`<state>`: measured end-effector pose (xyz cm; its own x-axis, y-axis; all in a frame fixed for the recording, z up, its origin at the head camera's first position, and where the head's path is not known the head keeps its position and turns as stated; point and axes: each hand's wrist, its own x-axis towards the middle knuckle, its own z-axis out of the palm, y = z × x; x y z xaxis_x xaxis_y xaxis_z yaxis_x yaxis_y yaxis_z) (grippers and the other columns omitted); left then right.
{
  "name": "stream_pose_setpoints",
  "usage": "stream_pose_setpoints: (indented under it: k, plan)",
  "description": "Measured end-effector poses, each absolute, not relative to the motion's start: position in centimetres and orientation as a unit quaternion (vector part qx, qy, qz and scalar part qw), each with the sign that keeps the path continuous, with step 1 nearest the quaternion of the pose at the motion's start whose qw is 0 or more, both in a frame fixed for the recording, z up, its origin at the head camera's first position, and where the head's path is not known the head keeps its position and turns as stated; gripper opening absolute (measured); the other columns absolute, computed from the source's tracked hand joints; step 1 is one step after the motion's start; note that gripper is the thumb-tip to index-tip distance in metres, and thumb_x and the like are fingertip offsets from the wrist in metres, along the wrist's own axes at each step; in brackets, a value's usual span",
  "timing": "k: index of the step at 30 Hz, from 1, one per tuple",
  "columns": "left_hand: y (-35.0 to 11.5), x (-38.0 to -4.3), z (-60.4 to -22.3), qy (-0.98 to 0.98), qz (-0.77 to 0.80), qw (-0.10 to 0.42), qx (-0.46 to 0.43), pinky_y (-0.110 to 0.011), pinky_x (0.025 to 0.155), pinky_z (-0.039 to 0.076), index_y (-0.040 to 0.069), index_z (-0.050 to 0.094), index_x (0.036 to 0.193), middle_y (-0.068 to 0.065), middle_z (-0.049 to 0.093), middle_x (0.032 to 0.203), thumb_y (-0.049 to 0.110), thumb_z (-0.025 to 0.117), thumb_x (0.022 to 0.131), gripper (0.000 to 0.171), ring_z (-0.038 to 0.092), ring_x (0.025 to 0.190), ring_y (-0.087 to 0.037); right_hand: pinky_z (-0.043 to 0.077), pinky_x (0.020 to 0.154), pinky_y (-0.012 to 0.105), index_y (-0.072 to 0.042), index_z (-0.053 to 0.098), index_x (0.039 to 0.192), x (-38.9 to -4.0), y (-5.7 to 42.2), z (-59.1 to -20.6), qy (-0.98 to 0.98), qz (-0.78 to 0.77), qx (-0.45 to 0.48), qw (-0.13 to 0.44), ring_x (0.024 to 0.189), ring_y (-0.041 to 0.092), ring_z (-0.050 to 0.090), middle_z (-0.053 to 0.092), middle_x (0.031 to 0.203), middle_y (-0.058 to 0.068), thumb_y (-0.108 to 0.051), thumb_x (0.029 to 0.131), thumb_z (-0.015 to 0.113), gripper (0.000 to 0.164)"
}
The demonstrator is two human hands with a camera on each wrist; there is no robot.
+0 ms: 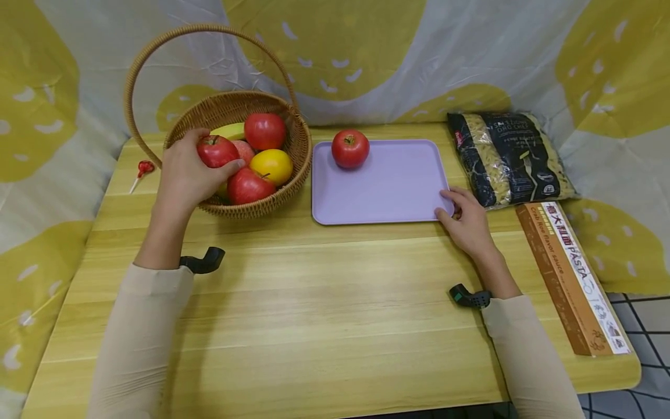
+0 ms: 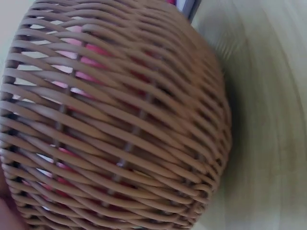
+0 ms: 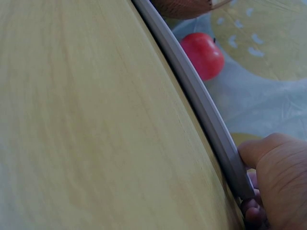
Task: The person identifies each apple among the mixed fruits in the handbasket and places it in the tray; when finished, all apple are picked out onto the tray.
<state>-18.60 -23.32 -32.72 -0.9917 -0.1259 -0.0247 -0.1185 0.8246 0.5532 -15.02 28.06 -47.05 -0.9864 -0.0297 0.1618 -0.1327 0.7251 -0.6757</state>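
One red apple sat within the curled fingers and thumb of the left hand, at the near-left part of a wicker basket; whether it was lifted clear of the other fruit could not be told. Around it in the basket were a banana, a pinkish fruit, a lemon, a rear apple and a front apple. Just right of the basket, a lilac tray bore another apple, while the right hand pinched its right edge near the front corner. Further right on the bench lay a pasta bag and, nearer, a long pasta box.
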Motion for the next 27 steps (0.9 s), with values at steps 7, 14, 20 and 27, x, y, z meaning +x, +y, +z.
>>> stream_pose_setpoints:
  k: [7,14,20,27]
  plan:
    - [-23.1,-18.5,-33.0,-0.950,-0.298,0.061,0.070,-0.063,0.104,0.048,0.008,0.046,0.153,-0.020,0.054,0.149,0.056,0.078,0.083,0.090,0.046,0.135,-0.044,0.037,0.073,0.020,0.003,0.062,0.138,-15.2,28.2,-47.2,-0.928,0.366,0.041,0.066,0.088,0.022,0.052,0.054,0.147,0.023,-0.013,0.096,0.067,0.045]
    - [-22.9,-18.8,-33.2,-0.946,-0.308,0.086,0.061,-0.063,0.104,0.049,0.014,0.048,0.153,-0.015,0.053,0.150,0.057,0.080,0.079,0.091,0.043,0.138,-0.039,0.037,0.073,0.021,0.003,0.063,0.138,-15.1,28.2,-47.2,-0.928,0.365,0.041,0.067,0.088,0.023,0.052,0.054,0.147,0.023,-0.013,0.096,0.067,0.045]
    - [-22.5,-18.8,-33.2,-0.939,-0.324,0.105,0.054,-0.063,0.107,0.047,0.017,0.048,0.152,-0.010,0.049,0.153,0.056,0.082,0.077,0.091,0.039,0.142,-0.034,0.037,0.073,0.021,0.003,0.063,0.138,-15.2,28.2,-47.2,-0.929,0.362,0.041,0.068,0.088,0.023,0.052,0.054,0.147,0.023,-0.013,0.096,0.067,0.045]
    - [-21.4,-18.6,-32.7,-0.930,-0.342,0.129,0.037,-0.058,0.113,0.042,0.019,0.052,0.149,-0.005,0.052,0.152,0.054,0.084,0.076,0.087,0.041,0.142,-0.029,0.037,0.073,0.021,0.003,0.063,0.137,-15.1,28.3,-47.3,-0.929,0.362,0.042,0.066,0.088,0.023,0.052,0.054,0.147,0.023,-0.014,0.096,0.067,0.044]
